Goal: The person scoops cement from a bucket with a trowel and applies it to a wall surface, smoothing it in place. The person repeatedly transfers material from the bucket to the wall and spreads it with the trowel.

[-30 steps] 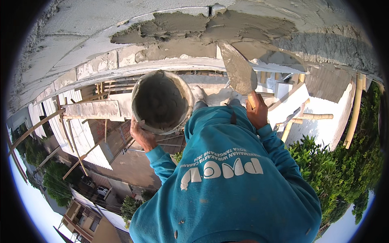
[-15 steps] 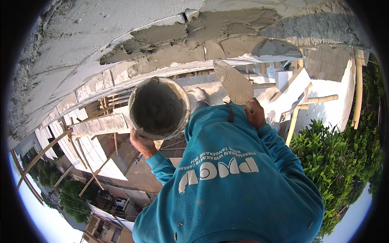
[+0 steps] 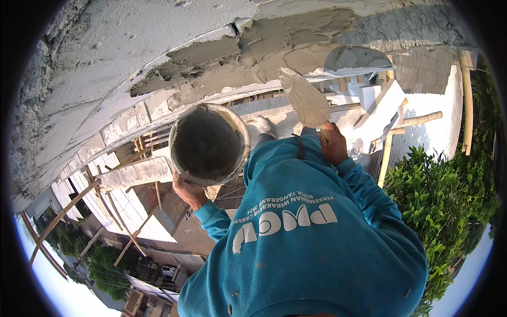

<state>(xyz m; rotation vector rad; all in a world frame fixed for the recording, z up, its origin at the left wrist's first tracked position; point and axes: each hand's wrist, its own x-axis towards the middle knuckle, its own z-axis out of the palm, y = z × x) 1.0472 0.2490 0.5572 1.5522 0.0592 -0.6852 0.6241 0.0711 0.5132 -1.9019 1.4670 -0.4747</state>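
My left hand [image 3: 190,191] grips the near rim of a round bucket [image 3: 244,138] that holds grey wet mortar [image 3: 206,145]. In my right hand [image 3: 334,146] is the handle of a trowel [image 3: 303,98]; its pointed blade is smeared with mortar and reaches up toward the wall's lower edge. Ahead is the wall [image 3: 121,58], pale blocks partly coated. A patch of fresh mortar [image 3: 285,39] with a rough left border covers its middle, close beyond the trowel tip. The fingers under the bucket are partly hidden.
A plank walkway [image 3: 140,171] and bamboo poles [image 3: 68,208] run below the wall on the left. More bamboo [image 3: 420,119] stands at the right beside pale sheets [image 3: 383,108]. Leafy branches [image 3: 428,195] fill the right side. My shoe [image 3: 262,125] is on the ledge; roofs lie far below.
The mortar near the wall's lower edge looks smoother and more joined where the trowel tip was. The trowel has shifted slightly down from the wall. The left hand keeps hold of the bucket.
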